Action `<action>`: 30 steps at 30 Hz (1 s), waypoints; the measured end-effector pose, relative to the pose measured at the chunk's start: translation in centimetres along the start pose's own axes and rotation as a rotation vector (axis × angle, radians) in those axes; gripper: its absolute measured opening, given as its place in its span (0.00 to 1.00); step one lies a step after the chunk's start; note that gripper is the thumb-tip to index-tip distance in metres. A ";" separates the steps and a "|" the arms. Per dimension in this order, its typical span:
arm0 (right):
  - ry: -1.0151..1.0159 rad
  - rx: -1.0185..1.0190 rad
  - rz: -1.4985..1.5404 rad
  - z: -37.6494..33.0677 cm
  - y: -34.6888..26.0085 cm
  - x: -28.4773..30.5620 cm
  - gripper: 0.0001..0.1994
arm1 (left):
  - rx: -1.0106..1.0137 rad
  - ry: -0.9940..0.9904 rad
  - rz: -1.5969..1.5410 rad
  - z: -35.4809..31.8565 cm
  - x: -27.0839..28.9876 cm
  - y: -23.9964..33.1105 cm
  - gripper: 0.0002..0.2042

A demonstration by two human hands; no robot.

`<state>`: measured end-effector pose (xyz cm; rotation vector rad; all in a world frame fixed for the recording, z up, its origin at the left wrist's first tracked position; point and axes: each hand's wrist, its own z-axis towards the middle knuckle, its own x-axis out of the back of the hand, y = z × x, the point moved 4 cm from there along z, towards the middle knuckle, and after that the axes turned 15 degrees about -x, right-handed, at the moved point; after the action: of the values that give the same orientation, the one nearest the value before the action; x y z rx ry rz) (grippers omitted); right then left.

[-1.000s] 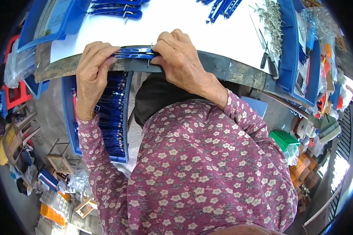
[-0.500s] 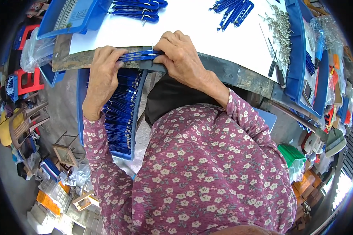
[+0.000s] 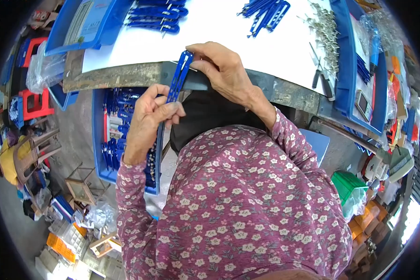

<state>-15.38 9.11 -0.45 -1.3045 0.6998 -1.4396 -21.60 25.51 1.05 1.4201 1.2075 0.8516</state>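
My left hand (image 3: 151, 116) grips the lower end of a blue slotted handle (image 3: 178, 78), long and narrow with holes along it, which stands nearly upright at the table's front edge. At its upper end my right hand (image 3: 224, 67) is closed, index finger and thumb touching it. Beside that thumb shows a thin silvery bit, too small to name. On the white work surface (image 3: 210, 28) lie a stack of similar blue handles (image 3: 156, 16) and a loose fan of more handles (image 3: 266, 16).
Below my left hand is a blue crate (image 3: 98, 140) holding many blue pieces. At the right of the table are a heap of small metal pins (image 3: 324, 28), black-handled tools (image 3: 328, 86) and a blue tray (image 3: 343, 88). Another blue tray (image 3: 100, 35) stands at the left.
The blue handle has turned from level to nearly upright. My left hand has moved down and right, uncovering more of the crate; my right hand has shifted slightly right.
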 end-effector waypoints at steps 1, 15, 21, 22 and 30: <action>0.019 0.008 -0.018 0.1 -0.4 1.0 0.13 | -0.027 -0.006 -0.040 0.5 -0.9 0.2 0.08; 0.249 -0.345 0.487 1.5 1.5 10.1 0.11 | -0.319 -0.106 -0.262 8.4 -10.6 -0.3 0.11; 0.281 -0.294 0.385 1.4 1.8 10.1 0.12 | -0.311 -0.103 -0.310 9.0 -11.1 -0.8 0.12; 0.283 -0.279 0.370 1.4 1.9 10.0 0.12 | -0.310 -0.102 -0.310 9.0 -11.1 -0.9 0.12; 0.339 -0.241 0.145 0.8 1.7 10.1 0.12 | -0.281 -0.130 -0.314 8.9 -11.0 -1.2 0.12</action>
<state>-12.96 -0.61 1.70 -1.1707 1.1993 -1.5066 -16.18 12.52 -0.83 1.0115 1.1252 0.6689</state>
